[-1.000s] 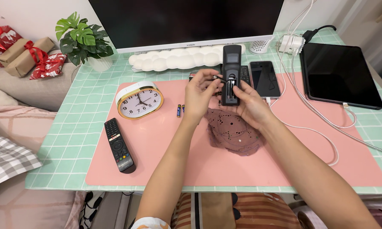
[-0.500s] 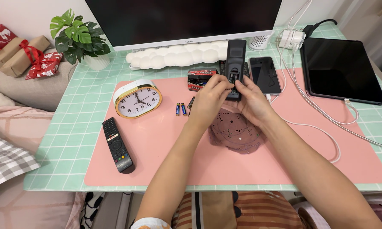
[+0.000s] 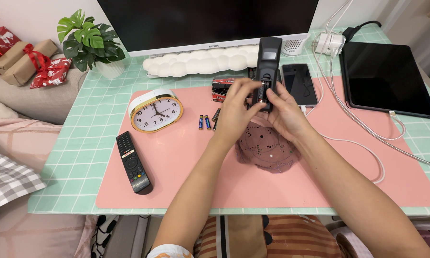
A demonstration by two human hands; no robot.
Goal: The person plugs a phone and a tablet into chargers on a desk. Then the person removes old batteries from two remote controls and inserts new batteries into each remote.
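My right hand (image 3: 286,117) grips the lower end of a long black remote (image 3: 268,57), held upright with its back cover off and the battery bay showing. My left hand (image 3: 236,112) reaches in from the left, with thumb and fingertips pinched on a small battery (image 3: 261,91) sitting in that bay. Both hands hover above a dark purple perforated cloth (image 3: 267,150) on the pink desk mat (image 3: 176,167). Two loose blue batteries (image 3: 204,122) and a darker one (image 3: 216,114) lie left of my hands. A red and black battery box (image 3: 222,88) sits just behind them.
A white and gold alarm clock (image 3: 155,112) and a second black remote (image 3: 132,162) lie on the mat's left. A phone (image 3: 299,83), a tablet (image 3: 387,79) and white cables (image 3: 363,129) fill the right. A monitor, a white wrist rest (image 3: 196,64) and a potted plant (image 3: 88,40) line the back.
My left hand brought the battery from beside the remote into its open bay and now presses it there. The remote tilted slightly; the battery box came into view behind my hands.
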